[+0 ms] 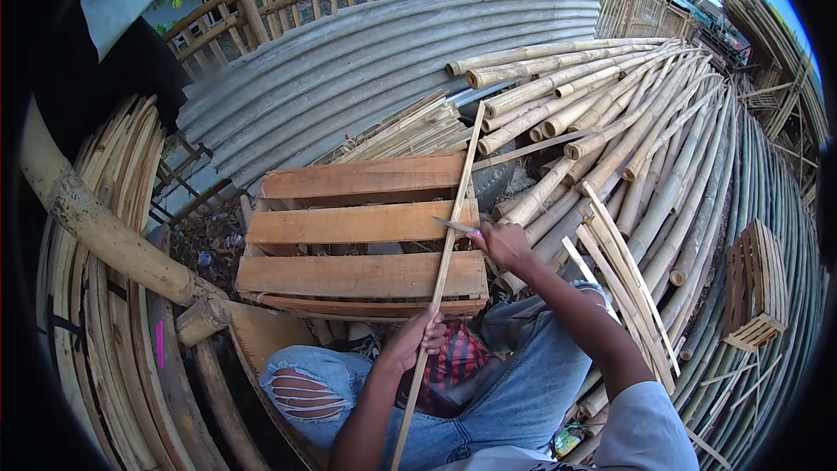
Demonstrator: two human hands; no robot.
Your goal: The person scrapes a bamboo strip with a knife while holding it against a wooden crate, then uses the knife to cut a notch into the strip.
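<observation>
A long, thin bamboo strip (pixel 443 275) runs up from my lap across the right part of a slatted wooden crate (pixel 349 225). My left hand (pixel 416 339) is wrapped round the strip's lower part, just in front of the crate. My right hand (pixel 506 244) is closed on the pinkish handle of a knife (pixel 458 227) at the crate's right edge. The knife's blade points left and lies across the strip, over the middle slat. Most of the handle is hidden by my fingers. Below my left hand, a red and black checked cloth (pixel 462 356) lies between my legs.
Bamboo poles (pixel 610 122) are piled to the right, with split bamboo pieces (pixel 623 270) leaning near my right arm. A thick bamboo post (pixel 113 227) and long slats (pixel 113 340) stand left. Corrugated sheeting (pixel 392 52) rises behind the crate. A small crate (pixel 756 288) sits far right.
</observation>
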